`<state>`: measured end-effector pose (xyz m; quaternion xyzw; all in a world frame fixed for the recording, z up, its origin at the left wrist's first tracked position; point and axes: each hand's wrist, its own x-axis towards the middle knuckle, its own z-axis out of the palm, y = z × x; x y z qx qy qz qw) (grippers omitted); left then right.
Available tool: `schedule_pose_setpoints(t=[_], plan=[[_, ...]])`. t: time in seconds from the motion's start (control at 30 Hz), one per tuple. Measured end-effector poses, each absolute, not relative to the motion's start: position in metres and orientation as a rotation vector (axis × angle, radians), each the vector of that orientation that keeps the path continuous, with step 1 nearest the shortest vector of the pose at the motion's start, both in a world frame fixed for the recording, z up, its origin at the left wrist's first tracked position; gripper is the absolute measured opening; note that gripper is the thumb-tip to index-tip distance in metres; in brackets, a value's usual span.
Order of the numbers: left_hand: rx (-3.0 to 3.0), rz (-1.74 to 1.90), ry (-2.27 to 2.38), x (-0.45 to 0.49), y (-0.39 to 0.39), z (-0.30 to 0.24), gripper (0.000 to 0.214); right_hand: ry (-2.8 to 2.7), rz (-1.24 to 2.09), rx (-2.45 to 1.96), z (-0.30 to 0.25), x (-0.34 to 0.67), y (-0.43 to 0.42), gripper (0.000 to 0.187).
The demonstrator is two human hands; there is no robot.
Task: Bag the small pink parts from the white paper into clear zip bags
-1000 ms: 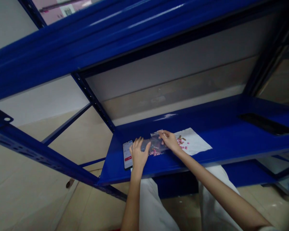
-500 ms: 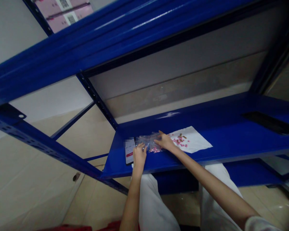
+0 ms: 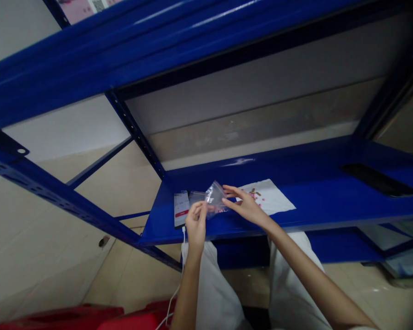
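The left hand [image 3: 195, 227] pinches a clear plastic bag [image 3: 214, 193]; the right hand [image 3: 249, 210], fingers parted, is beside it. The smartphone's [image 3: 181, 207] text is illegible.

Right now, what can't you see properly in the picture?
All in the head view:
Phone: writing too small, partly pixelated.
Clear bag: pinched part hidden by the left hand.
White sheet: left part behind the right hand.
Pink pieces: too small to identify.
Pink packaging: cut off by top edge and blue beam.

Bare forearms [image 3: 189, 279] stretched forward, left hand [image 3: 196, 224] with thumb and fingers [image 3: 194, 209] pinched, right hand [image 3: 248, 207] loosely open, fingers parted
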<state>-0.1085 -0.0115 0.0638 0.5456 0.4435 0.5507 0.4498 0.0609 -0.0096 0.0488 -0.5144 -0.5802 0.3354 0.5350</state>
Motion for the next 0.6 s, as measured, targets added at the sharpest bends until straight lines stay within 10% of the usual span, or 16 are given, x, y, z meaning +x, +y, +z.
schedule_pose_setpoints(t=[0.6], plan=[[1.103,0.826,1.107,-0.116,-0.083,0.023,0.042,-0.907,1.433,-1.152,0.041,0.080,-0.120,0.036]])
